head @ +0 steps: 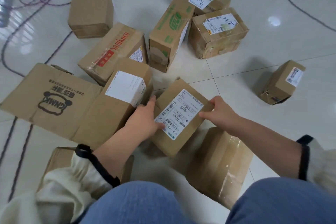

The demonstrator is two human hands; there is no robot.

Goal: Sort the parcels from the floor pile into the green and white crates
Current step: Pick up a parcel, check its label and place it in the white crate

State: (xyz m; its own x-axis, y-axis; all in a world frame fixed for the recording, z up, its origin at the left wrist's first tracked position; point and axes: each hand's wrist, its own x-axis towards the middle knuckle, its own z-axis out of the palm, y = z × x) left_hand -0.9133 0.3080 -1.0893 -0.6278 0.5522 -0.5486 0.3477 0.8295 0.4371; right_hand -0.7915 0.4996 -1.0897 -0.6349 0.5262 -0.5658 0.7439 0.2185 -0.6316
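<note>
A brown cardboard parcel [189, 129] with a white shipping label sits tilted in the middle of the floor pile, held between both hands. My left hand [145, 118] grips its left edge, thumb on the label's lower corner. My right hand [218, 110] grips its right edge, thumb on top. Neither the green nor the white crate is in view.
Several more parcels lie around on the white tiled floor [236, 82]: a flattened printed carton [49, 100] at left, a labelled box [118, 100] beside my left hand, a taped box [220, 165] under my right forearm, a small box [281, 82] at right. Cables [298, 5] run along the far floor.
</note>
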